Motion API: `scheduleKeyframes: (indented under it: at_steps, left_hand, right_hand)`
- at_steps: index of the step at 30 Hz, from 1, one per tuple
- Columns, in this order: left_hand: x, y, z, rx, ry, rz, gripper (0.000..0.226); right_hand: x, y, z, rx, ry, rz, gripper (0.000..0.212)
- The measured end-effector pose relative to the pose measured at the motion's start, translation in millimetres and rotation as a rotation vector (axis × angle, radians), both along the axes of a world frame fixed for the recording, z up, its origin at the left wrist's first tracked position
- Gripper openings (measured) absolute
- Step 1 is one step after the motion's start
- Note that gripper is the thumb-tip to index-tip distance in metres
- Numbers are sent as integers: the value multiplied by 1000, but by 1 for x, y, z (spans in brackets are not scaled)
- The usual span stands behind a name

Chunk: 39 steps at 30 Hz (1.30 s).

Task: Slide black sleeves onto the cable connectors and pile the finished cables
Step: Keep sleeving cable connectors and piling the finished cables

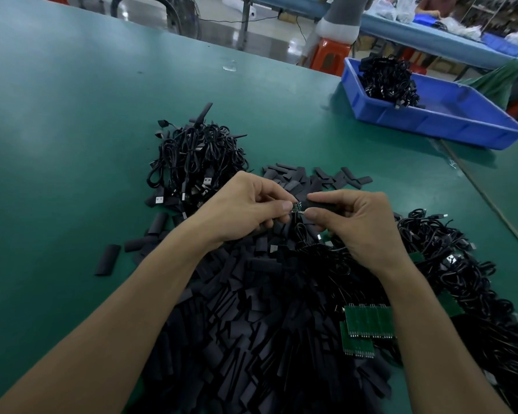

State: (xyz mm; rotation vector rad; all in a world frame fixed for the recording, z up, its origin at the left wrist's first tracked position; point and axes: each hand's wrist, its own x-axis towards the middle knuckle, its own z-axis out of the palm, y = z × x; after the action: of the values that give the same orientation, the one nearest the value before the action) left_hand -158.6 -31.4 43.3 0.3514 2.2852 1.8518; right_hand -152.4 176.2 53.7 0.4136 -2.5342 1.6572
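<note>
Now, in the head view, both hands meet above a green table [72,144], fingertips almost touching. The left hand [245,207] pinches a small connector [296,207] between thumb and forefinger, its other fingers curled under. The right hand [362,225] pinches a black sleeve [326,206] between thumb and forefinger, with the sleeve's open end just at the tip of the connector; whether the connector has entered it I cannot tell. A thin black cable [299,231] hangs from the connector below the two thumbs. Just beyond the left hand lies a heap of finished cables [195,162], coiled, with plugs showing along the side nearest that hand. Beyond the fingertips of both hands a few loose sleeves [311,177] lie scattered flat. Under both wrists and forearms spreads a big pile of sleeves [251,324], reaching towards the camera. One stray sleeve [107,259] lies apart, well out to the left of the left forearm. Beside the right forearm, on its inner side, sit some green boards [368,321], overlapping one another. To the right of the right hand a tangle of black cables [446,264] runs down the table's edge. Far beyond the right hand stands a blue bin [449,121] with a clump of cables [386,79] in its far corner.
</note>
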Motion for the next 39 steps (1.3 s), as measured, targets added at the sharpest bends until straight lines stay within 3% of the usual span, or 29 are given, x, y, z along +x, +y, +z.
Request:
scheduleKeyframes:
  at_steps: [4, 9, 20, 29, 34, 39]
  left_hand:
    - [-1, -2, -1, -55, 21, -29, 7]
    - [-2, -2, -3, 9, -21, -14, 14]
    - [-2, 0, -6, 14, 8, 19, 10]
    - [-2, -5, 0, -341, 214, 38, 21]
    - [-1, -5, 1, -362, 272, -18, 30]
    - [-1, -3, -2, -376, 258, -41, 29]
  right_hand:
    - [1, 0, 3, 44, -21, 94, 25]
    - [1, 3, 7, 18, -57, 151, 26]
    - [5, -7, -6, 1, 53, 75, 20]
    - [5, -5, -11, -46, 85, -33, 13]
    - [6, -2, -8, -89, 67, -12, 16]
    - [4, 0, -7, 1, 78, 21, 22]
